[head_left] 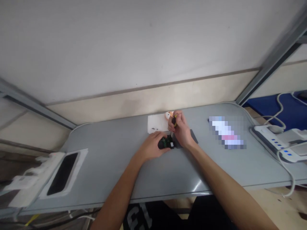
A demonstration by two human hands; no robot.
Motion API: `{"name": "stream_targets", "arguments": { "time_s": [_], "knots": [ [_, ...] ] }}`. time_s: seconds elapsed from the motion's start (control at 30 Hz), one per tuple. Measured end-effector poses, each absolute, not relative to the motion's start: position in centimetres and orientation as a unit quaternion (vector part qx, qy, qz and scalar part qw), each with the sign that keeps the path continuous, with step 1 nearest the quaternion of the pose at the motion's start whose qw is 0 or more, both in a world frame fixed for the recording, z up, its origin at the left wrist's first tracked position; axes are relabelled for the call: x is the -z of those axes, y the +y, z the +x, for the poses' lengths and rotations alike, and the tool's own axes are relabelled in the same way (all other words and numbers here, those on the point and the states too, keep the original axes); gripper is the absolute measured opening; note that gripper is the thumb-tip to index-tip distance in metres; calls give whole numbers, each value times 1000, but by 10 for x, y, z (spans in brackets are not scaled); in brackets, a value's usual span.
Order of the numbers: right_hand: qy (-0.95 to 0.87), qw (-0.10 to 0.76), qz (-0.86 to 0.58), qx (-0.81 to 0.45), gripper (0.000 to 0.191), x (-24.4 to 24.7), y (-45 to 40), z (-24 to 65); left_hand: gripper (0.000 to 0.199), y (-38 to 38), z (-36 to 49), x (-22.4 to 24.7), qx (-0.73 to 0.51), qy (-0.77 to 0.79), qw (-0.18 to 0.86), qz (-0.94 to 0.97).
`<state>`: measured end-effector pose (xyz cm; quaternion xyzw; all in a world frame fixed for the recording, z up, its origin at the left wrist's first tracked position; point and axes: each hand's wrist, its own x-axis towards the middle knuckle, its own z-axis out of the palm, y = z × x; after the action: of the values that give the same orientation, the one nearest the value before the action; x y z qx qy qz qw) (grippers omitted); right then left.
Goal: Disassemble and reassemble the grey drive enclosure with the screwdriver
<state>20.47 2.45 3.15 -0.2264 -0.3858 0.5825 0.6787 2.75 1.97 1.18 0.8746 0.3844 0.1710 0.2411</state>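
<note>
Device (pixel 165 142) lying crosswise, left hand (pixel 153 144) clasping it, right hand (pixel 180 128) gripping screwdriver (pixel 174 121), tip down

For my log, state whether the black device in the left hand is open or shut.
Open: the black device in the left hand shows green circuitry.

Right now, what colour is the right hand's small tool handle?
The handle is black and yellow; head view.

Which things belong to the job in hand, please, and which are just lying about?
Apparently in use:
green-and-black device, in left hand
yellow-and-black tool, in right hand
tiny dark pieces on white sheet

Apparently lying about:
black slab, left
power strip, right
</note>
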Motion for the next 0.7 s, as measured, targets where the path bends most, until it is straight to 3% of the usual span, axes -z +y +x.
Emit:
{"name": "stream_targets", "arguments": {
  "time_s": [0.53,0.7],
  "knots": [
    [-373,664,-235,-605,34,-41,16,203,39,19,27,-9,-186,362,235,883],
    [-358,674,-236,-602,31,-43,17,211,10,22,28,-6,-255,335,232,877]
  ]
}}
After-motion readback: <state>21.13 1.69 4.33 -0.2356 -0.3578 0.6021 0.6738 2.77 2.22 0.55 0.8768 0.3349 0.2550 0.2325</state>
